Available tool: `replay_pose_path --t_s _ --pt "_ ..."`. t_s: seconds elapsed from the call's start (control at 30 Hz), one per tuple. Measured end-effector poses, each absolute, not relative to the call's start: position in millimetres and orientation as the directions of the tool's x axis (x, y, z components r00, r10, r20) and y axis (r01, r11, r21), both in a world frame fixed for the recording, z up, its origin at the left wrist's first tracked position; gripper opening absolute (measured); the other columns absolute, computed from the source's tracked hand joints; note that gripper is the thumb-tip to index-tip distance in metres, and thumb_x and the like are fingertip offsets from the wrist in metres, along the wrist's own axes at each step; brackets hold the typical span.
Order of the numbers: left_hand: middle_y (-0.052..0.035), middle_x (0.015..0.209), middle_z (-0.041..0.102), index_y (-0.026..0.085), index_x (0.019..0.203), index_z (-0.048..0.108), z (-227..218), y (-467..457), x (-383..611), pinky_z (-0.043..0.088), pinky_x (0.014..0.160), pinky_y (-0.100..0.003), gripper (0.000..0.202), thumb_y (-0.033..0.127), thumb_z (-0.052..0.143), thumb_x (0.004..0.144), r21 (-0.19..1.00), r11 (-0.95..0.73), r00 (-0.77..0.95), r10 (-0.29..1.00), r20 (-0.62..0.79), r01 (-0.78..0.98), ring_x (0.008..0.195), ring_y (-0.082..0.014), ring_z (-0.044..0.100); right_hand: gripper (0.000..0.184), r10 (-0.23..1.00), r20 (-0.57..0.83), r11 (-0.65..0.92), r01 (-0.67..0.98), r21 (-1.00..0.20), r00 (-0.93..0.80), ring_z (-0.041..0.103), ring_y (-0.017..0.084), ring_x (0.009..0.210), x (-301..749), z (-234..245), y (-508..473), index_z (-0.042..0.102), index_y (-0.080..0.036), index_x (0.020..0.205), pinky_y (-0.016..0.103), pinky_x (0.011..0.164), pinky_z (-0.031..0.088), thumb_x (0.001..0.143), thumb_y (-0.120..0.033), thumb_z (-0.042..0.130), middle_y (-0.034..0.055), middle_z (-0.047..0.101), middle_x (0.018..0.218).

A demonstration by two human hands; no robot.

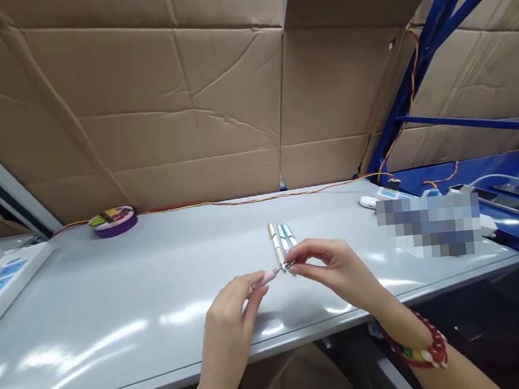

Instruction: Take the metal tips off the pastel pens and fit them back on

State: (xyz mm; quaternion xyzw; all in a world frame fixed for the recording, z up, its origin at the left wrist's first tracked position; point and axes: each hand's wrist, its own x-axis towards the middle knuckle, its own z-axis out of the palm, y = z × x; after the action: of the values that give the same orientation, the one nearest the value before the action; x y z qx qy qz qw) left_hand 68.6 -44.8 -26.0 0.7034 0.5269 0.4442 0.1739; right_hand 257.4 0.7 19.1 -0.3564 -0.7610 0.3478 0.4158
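Here, left grip (228, 309) pinches a pink pen barrel (269, 276), right grip (335, 265) a silver part (286, 266); three pens (274, 241) at twelve o'clock.

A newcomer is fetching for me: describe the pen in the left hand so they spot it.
Start at the grey table and look near its front edge, where two bare hands meet. The left hand pinches a pink pen. Its pink colour sets it apart from the cream pen and two blue-and-white pens just beyond.
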Motion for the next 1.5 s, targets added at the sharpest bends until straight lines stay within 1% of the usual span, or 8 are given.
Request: replay_pose_path --t_s 0.1,0.27,0.37,0.53,0.73,0.97,1.33,1.5 --pt "-0.0006 0.099 0.067 0.026 0.105 0.060 -26 -48 71 0.051 0.075 -0.027 0.020 0.029 0.045 0.092 0.700 -0.412 0.046 0.877 0.478 0.583 0.089 -0.0161 0.063 0.007 0.825 0.402 0.521 0.259 -0.813 -0.398 0.061 0.014 0.076 260 16 1 0.068 -0.021 0.086 0.026 0.072 0.049 0.080 -0.021 0.065 0.0003 0.068 0.081" --pt "0.0010 0.097 0.068 0.027 0.102 0.062 -21 -50 74 0.050 0.074 -0.023 0.019 0.028 0.047 0.091 0.707 -0.441 0.106 0.879 0.465 0.553 0.087 -0.0150 0.063 0.006 0.819 0.416 0.535 0.264 -0.803 -0.396 0.061 0.015 0.075 266 12 -4 0.068 -0.022 0.084 0.026 0.071 0.049 0.080 -0.019 0.065 0.0005 0.068 0.081" --pt "0.0032 0.096 0.068 0.029 0.102 0.063 -20 -51 73 0.050 0.074 -0.021 0.019 0.029 0.047 0.091 0.746 -0.418 0.126 0.900 0.417 0.519 0.085 -0.0133 0.063 0.006 0.812 0.430 0.545 0.250 -0.800 -0.395 0.062 0.016 0.077 265 8 -6 0.068 -0.022 0.084 0.026 0.071 0.049 0.081 -0.018 0.064 0.0011 0.069 0.082" --pt "0.0043 0.097 0.069 0.029 0.099 0.064 -20 -51 64 0.051 0.074 -0.020 0.019 0.033 0.048 0.091 0.826 -0.309 0.110 0.950 0.293 0.472 0.085 -0.0139 0.064 0.012 0.738 0.515 0.632 0.178 -0.755 -0.436 0.063 0.016 0.079 254 0 -1 0.069 -0.023 0.090 0.028 0.073 0.050 0.082 -0.016 0.062 0.0014 0.069 0.085" --pt "0.0042 0.098 0.070 0.030 0.097 0.067 -20 -47 56 0.050 0.076 -0.022 0.022 0.037 0.046 0.090 0.831 -0.224 0.136 0.974 0.179 0.510 0.086 -0.0168 0.064 0.012 0.812 0.458 0.549 0.211 -0.808 -0.361 0.063 0.017 0.079 247 -28 -2 0.069 -0.023 0.091 0.027 0.071 0.050 0.082 -0.021 0.062 0.0023 0.070 0.086" --pt "0.0015 0.096 0.070 0.028 0.096 0.069 -17 -45 55 0.050 0.075 -0.024 0.023 0.034 0.048 0.089 0.805 -0.258 0.247 0.958 0.144 0.535 0.086 -0.0172 0.064 0.008 0.853 0.368 0.476 0.263 -0.839 -0.370 0.063 0.015 0.078 253 -42 -10 0.068 -0.023 0.087 0.024 0.070 0.048 0.083 -0.023 0.061 0.0002 0.070 0.083" --pt "0.0009 0.096 0.070 0.029 0.098 0.069 -15 -49 50 0.049 0.075 -0.026 0.026 0.035 0.045 0.089 0.811 -0.208 0.261 0.963 0.070 0.547 0.087 -0.0200 0.063 0.013 0.807 0.296 0.541 0.441 -0.716 -0.510 0.058 0.014 0.069 248 -36 -12 0.058 -0.022 0.084 0.024 0.063 0.044 0.092 -0.025 0.048 -0.0006 0.061 0.075" --pt "0.0030 0.099 0.069 0.029 0.101 0.068 -15 -49 51 0.048 0.077 -0.025 0.026 0.034 0.046 0.089 0.794 -0.216 0.241 0.966 0.090 0.568 0.090 -0.0196 0.063 0.010 0.791 0.364 0.577 0.400 -0.712 -0.492 0.061 0.016 0.077 249 -39 -12 0.060 -0.023 0.089 0.026 0.069 0.047 0.090 -0.024 0.050 0.0014 0.065 0.083"
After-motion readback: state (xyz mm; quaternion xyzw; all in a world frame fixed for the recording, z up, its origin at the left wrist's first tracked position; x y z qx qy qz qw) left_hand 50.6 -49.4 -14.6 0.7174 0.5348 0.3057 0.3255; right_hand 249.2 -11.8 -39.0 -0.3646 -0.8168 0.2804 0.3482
